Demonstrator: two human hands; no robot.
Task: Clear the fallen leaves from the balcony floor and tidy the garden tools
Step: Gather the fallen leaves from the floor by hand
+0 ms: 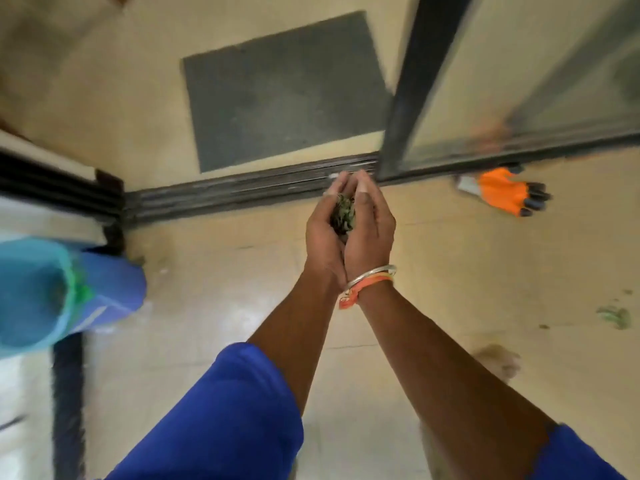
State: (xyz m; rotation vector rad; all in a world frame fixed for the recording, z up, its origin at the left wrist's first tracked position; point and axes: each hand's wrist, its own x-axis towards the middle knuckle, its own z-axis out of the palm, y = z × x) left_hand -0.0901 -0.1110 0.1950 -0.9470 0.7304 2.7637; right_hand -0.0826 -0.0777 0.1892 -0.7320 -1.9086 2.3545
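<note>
Cupping leaves (pixel 343 216) between both hands (pixel 349 226); no writing legible.

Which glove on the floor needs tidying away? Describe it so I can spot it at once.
Find the sliding glass door at upper right and follow its dark bottom rail. The glove lies flat on the beige floor just below that rail, right of the cupped hands. It is bright orange with dark fingertips, the only orange thing on the floor.

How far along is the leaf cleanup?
Partway. Most of the floor looks swept. Both hands, left and right, cup a clump of leaves. Left: a few scraps at right, and the glove by the door.
</note>
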